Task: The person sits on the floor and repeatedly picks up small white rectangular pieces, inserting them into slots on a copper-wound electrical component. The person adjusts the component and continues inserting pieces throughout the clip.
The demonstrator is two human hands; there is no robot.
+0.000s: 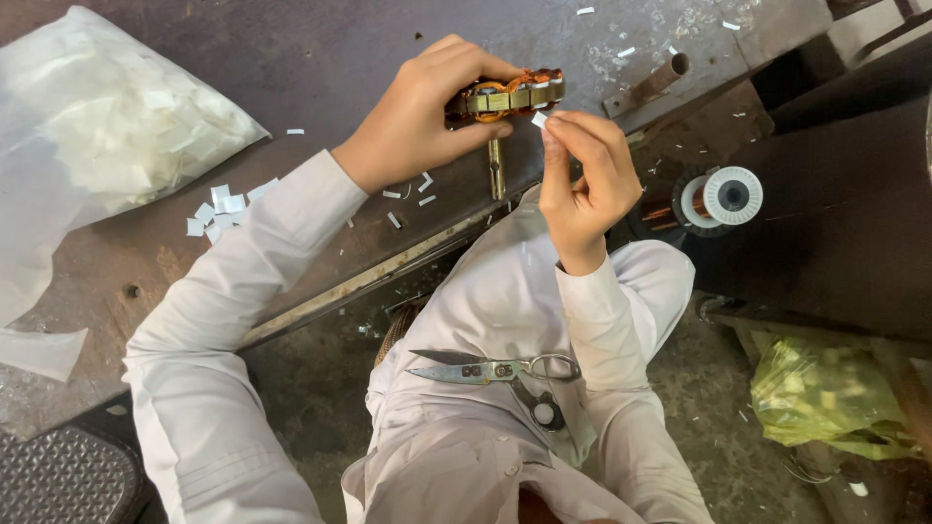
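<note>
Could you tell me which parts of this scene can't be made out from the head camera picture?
- Motor armature: its left end is hidden inside the left hand.
- White paper slip: tiny, pinched by the right hand; its length is unclear.
- Clear bag of paper pieces: cut off by the left edge.
- Scissors on the lap: the lower handle loop is lost in cloth folds.

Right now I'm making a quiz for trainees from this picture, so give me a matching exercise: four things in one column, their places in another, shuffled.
Things:
1. motor armature
2. scissors
3. wire spool
4. bag of white paper slips

Places:
A. on the workbench, far left
B. lying on the person's lap
C. gripped in the left hand
D. below the bench edge, right of the right hand

Pairs: 1-C, 2-B, 3-D, 4-A
</note>
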